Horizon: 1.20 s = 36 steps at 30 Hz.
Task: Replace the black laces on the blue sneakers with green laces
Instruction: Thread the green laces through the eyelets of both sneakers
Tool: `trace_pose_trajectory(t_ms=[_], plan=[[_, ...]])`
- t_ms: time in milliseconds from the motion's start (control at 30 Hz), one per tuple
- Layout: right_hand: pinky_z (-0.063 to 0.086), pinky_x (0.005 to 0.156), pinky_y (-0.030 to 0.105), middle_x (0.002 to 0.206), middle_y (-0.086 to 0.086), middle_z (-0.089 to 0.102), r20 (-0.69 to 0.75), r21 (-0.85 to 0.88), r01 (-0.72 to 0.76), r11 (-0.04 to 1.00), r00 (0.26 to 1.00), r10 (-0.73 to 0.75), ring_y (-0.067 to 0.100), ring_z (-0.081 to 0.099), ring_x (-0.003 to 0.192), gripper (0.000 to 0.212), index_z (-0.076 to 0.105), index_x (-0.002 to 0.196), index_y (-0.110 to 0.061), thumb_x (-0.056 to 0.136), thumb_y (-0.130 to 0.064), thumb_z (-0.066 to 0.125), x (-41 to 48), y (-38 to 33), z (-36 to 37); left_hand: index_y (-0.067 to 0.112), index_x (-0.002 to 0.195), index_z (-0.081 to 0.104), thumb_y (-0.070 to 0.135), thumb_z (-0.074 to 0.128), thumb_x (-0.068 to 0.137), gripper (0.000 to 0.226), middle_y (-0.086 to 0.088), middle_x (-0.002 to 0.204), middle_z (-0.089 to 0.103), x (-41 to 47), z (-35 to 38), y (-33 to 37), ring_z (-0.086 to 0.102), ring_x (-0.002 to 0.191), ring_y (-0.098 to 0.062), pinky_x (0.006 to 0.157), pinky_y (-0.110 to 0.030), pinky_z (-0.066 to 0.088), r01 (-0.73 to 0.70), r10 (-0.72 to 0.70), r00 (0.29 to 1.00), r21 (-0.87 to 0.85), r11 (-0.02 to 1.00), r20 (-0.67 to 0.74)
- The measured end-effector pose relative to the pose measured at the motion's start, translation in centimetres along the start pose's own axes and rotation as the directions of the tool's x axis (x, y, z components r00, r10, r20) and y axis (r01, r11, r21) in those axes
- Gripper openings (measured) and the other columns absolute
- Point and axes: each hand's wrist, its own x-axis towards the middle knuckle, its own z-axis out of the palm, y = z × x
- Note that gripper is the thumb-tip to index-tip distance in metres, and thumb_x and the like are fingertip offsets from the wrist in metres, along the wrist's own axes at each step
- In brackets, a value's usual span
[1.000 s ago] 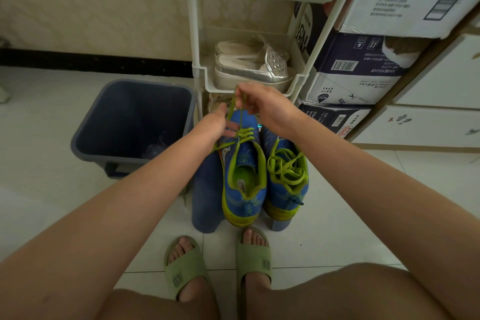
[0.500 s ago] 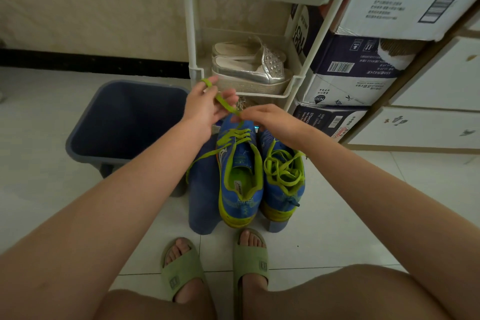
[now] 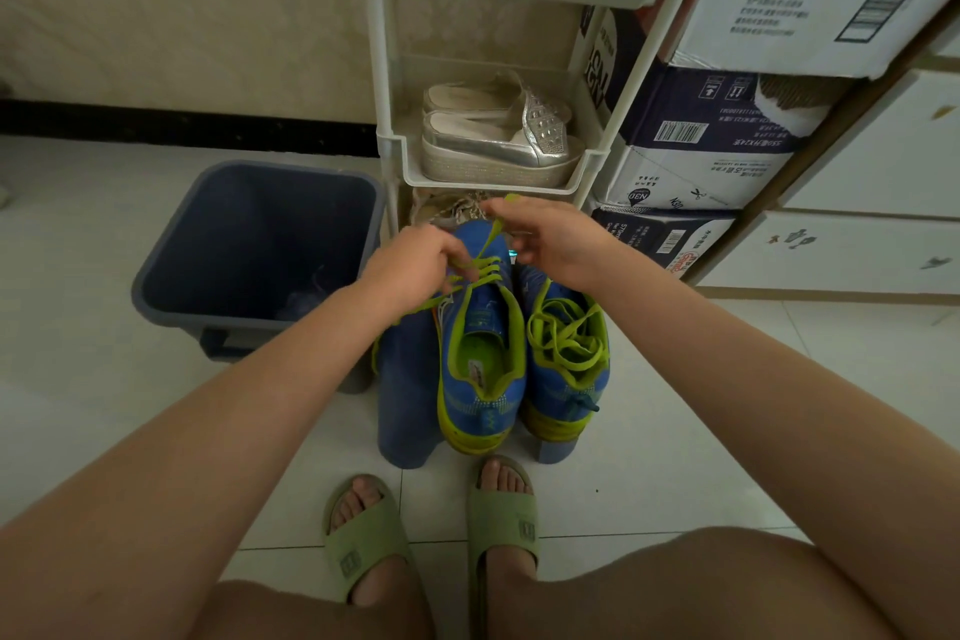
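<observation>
Two blue sneakers with yellow-green trim stand side by side on a blue stool [image 3: 402, 379]. The left sneaker [image 3: 480, 348] has a green lace [image 3: 485, 270] threaded through its front eyelets only. My left hand [image 3: 415, 260] pinches the lace at the left eyelets. My right hand [image 3: 550, 237] holds the lace's free end, which runs up from the shoe to my fingertips. The right sneaker [image 3: 566, 353] is fully laced in green, with its lace ends lying loose on top.
A dark grey bin [image 3: 171, 270] stands on the floor to the left. A white shoe rack [image 3: 493, 161] with silver shoes is behind the sneakers. Stacked cardboard boxes [image 3: 717, 130] and a white cabinet [image 3: 857, 244] are on the right. My feet in green slippers [image 3: 363, 546] are below.
My left hand has dropped from above the shoe down to the eyelets. My right hand has lifted and now pulls the lace end upward.
</observation>
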Motion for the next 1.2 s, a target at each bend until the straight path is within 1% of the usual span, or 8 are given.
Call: trace_pose_trajectory(t_ms=[167, 267, 467, 567, 733, 867, 1000, 1200], plan=[[0.035, 0.046, 0.014, 0.067, -0.007, 0.049, 0.016, 0.030, -0.005, 1.000, 1.000, 0.005, 0.007, 0.036, 0.056, 0.014, 0.067, 0.099, -0.012, 0.093, -0.023, 0.059, -0.2, 0.4, -0.3, 0.023, 0.092, 0.072, 0.003, 0.040, 0.095, 0.038, -0.008, 0.117, 0.063, -0.2, -0.6, -0.9, 0.058, 0.107, -0.025, 0.096, -0.039, 0.047, 0.169, -0.173, 0.984, 0.085, 0.982, 0.038], [0.033, 0.049, 0.016, 0.057, -0.009, 0.044, 0.132, -0.138, 0.060, 0.989, 0.990, -0.041, 0.006, 0.034, 0.053, 0.015, 0.068, 0.099, -0.015, 0.094, -0.024, 0.058, -0.8, 0.3, -0.4, 0.010, 0.126, 0.059, 0.008, 0.036, 0.100, 0.034, -0.011, 0.132, 0.056, 0.3, -0.8, 0.2, 0.051, 0.122, -0.022, 0.098, -0.024, 0.038, 0.229, -0.215, 0.973, -0.255, 0.939, 0.082], [0.035, 0.045, 0.015, 0.074, -0.001, 0.063, 0.331, -0.372, 0.076, 0.925, 0.942, 0.056, 0.006, 0.049, 0.059, 0.023, 0.068, 0.102, -0.003, 0.092, -0.021, 0.060, -1.1, 1.0, 1.2, 0.024, 0.106, 0.067, 0.044, 0.028, 0.102, 0.044, 0.001, 0.095, 0.068, 0.3, -0.5, 2.2, 0.062, 0.087, -0.014, 0.080, -0.025, 0.046, 0.155, -0.082, 0.986, -0.615, 0.773, 0.145], [0.031, 0.044, 0.014, 0.076, 0.000, 0.064, 0.324, -0.379, 0.065, 0.923, 0.944, 0.067, 0.005, 0.048, 0.058, 0.013, 0.069, 0.094, -0.011, 0.092, -0.020, 0.059, -1.1, 1.2, 1.2, 0.020, 0.110, 0.066, 0.035, 0.036, 0.102, 0.034, -0.005, 0.090, 0.070, 0.5, 0.1, 2.3, 0.059, 0.063, -0.014, 0.061, -0.027, 0.043, 0.106, -0.032, 0.992, -0.666, 0.738, 0.122], [0.030, 0.042, 0.015, 0.066, -0.003, 0.063, 0.204, -0.420, 0.041, 0.907, 0.978, 0.050, 0.007, 0.045, 0.051, 0.009, 0.069, 0.088, -0.012, 0.090, -0.019, 0.063, -1.2, 0.5, 0.1, 0.007, 0.123, 0.058, 0.009, 0.037, 0.101, 0.030, -0.008, 0.096, 0.067, 0.5, 0.2, 2.1, 0.066, 0.073, -0.009, 0.055, -0.016, 0.053, 0.000, -0.083, 0.994, -0.779, 0.627, -0.067], [0.046, 0.055, 0.020, 0.076, 0.008, 0.067, -0.051, -0.767, 0.008, 0.642, 0.996, -0.073, 0.016, 0.057, 0.063, 0.024, 0.068, 0.091, -0.002, 0.090, -0.024, 0.060, -1.0, 0.2, -0.4, 0.006, 0.119, 0.062, 0.000, 0.035, 0.098, 0.035, -0.001, 0.082, 0.060, 1.0, 0.9, 1.7, 0.058, 0.067, -0.008, 0.057, -0.012, 0.051, -0.001, -0.107, 0.986, -0.638, 0.770, -0.130], [0.033, 0.050, 0.027, 0.062, -0.001, 0.044, -0.065, -0.962, -0.042, 0.270, 0.995, -0.076, 0.016, 0.047, 0.060, 0.044, 0.043, 0.060, -0.015, 0.082, -0.046, 0.065, -1.2, 1.1, 1.1, 0.011, 0.098, 0.070, 0.017, 0.054, 0.093, 0.018, 0.002, 0.081, 0.065, 1.6, 1.3, 2.1, 0.056, 0.072, -0.008, 0.071, -0.021, 0.049, 0.121, -0.198, 0.978, -0.611, 0.782, -0.059], [0.036, 0.061, 0.032, 0.063, 0.001, 0.040, -0.069, -0.960, -0.052, 0.274, 0.996, -0.050, 0.025, 0.049, 0.072, 0.036, 0.037, 0.061, -0.014, 0.086, -0.026, 0.060, -0.8, 1.2, 1.3, 0.002, 0.108, 0.069, 0.010, 0.067, 0.086, 0.023, -0.007, 0.095, 0.068, 1.1, 2.3, 0.8, 0.060, 0.061, 0.004, 0.059, -0.005, 0.048, 0.058, -0.133, 0.986, -0.545, 0.837, -0.100]])
